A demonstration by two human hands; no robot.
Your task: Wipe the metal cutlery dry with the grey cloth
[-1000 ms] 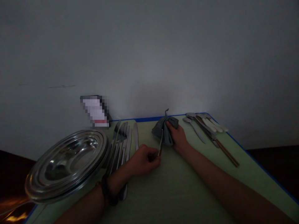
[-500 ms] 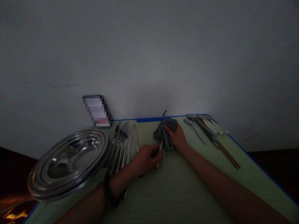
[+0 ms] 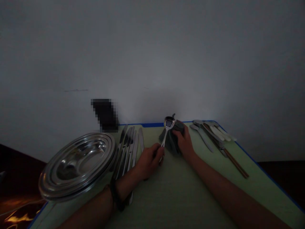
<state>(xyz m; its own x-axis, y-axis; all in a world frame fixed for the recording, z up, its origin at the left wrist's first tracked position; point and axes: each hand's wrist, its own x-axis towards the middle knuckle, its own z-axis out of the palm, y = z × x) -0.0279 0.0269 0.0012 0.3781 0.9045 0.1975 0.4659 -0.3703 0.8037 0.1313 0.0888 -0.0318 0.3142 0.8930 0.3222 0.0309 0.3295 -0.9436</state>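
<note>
My left hand (image 3: 150, 160) is closed round the handle of a metal spoon (image 3: 169, 124), whose bowl points up and away from me. A dark grey cloth (image 3: 173, 143) is bunched in my right hand (image 3: 184, 140), just right of the spoon. Whether the cloth touches the spoon's bowl I cannot tell. Table knives (image 3: 134, 149) and other metal cutlery lie in a row left of my left hand, partly under my left forearm. To the right of my right hand rests another spoon (image 3: 202, 137).
Stacked metal plates (image 3: 78, 190) stand at the table's left. A blurred dark phone-like object (image 3: 105, 115) leans on the wall behind. Wooden chopsticks (image 3: 235, 163) and white-handled cutlery (image 3: 220, 133) lie at the right. The green table (image 3: 186, 197) has a blue edge against the wall.
The spoon's bowl, earlier covered by the cloth, now shows. The cloth sits to its right, still in my right hand. The leaning object's bright face has turned dark. The view has shifted slightly.
</note>
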